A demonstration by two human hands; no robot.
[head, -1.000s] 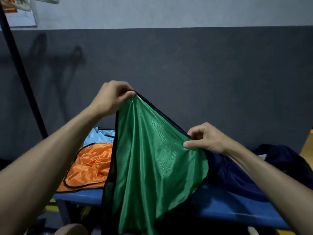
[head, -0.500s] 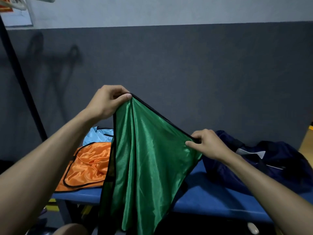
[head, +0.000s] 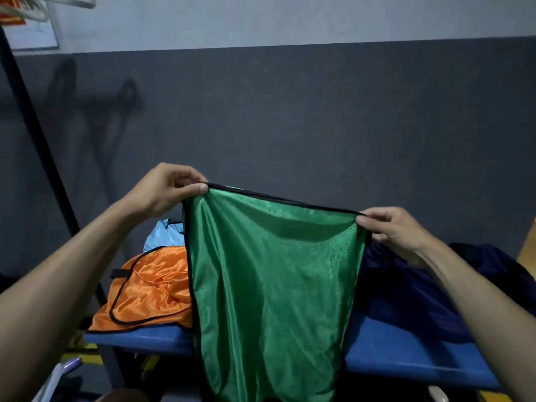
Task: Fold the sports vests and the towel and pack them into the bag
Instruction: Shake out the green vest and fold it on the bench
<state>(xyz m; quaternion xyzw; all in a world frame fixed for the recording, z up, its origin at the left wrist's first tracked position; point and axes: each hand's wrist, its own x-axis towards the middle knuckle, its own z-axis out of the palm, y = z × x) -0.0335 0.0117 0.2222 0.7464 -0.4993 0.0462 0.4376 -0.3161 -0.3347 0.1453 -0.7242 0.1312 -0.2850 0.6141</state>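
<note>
A green sports vest with black trim hangs stretched in front of me above the blue bench. My left hand pinches its top left corner and my right hand pinches its top right corner, so the black top edge runs taut between them. An orange vest with black trim lies crumpled on the bench's left end, with a light blue cloth behind it. The dark navy bag lies on the bench at the right, partly hidden by my right arm and the green vest.
A dark grey wall rises close behind the bench. A black slanted pole stands at the left. White hangers show at the top left. Below the bench's left end are a grey leg and yellow parts on the floor.
My right hand has slid out to the right along the vest's black edge and risen, while my left hand came down a little. The bunched green vest now hangs spread wide.
</note>
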